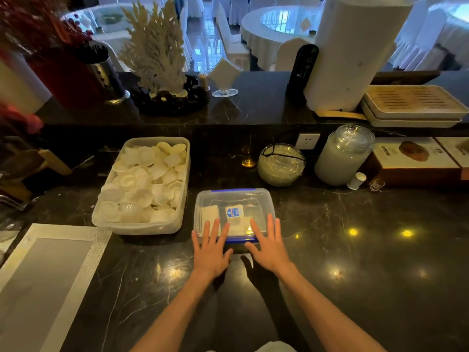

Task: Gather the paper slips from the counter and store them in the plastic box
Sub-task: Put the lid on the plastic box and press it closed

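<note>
Both hands flat on the lidded plastic box.

We see the left hand (209, 252) and right hand (268, 246) spread, fingers apart, gripping nothing, resting on the near edge of the clear plastic box (234, 215) on the dark marble counter (355, 262). White paper slips (210, 215) lie inside, under its blue-clipped lid. A tub of white cups (144, 184) stands just left.

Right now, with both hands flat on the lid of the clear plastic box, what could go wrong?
1. The clear plastic box with blue clips sits on glossy black marble counter; pressing with the left hand and right hand may slide it.
2. The blue front clip may stay unlatched.
</note>
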